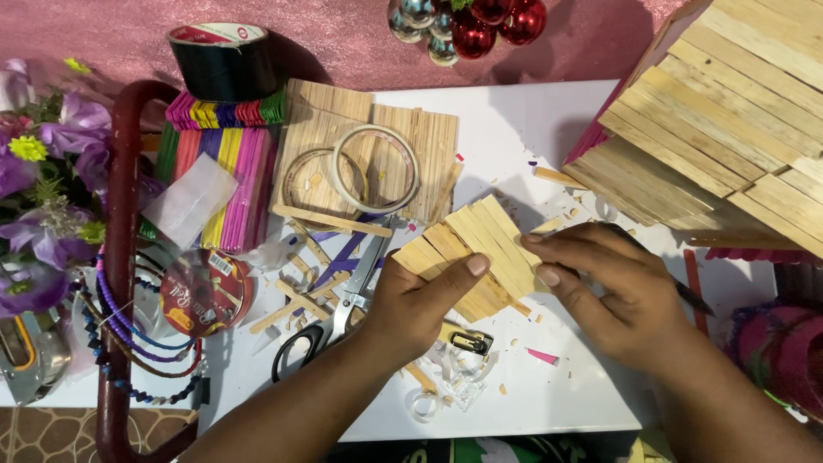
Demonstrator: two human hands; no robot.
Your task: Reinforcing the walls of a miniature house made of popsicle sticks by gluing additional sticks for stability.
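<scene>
A small panel of glued pale wooden sticks lies tilted on the white table. My left hand grips its near left edge, thumb pressed on top. My right hand presses its fingertips on the panel's right edge and also holds a thin dark tool that pokes out to the right. A large stick-built roof stands at the upper right.
Scissors and loose sticks lie left of my hands. Two tape rings rest on flat stick panels. Coloured sticks, a black tape roll, purple flowers, beads and shiny baubles surround the work area.
</scene>
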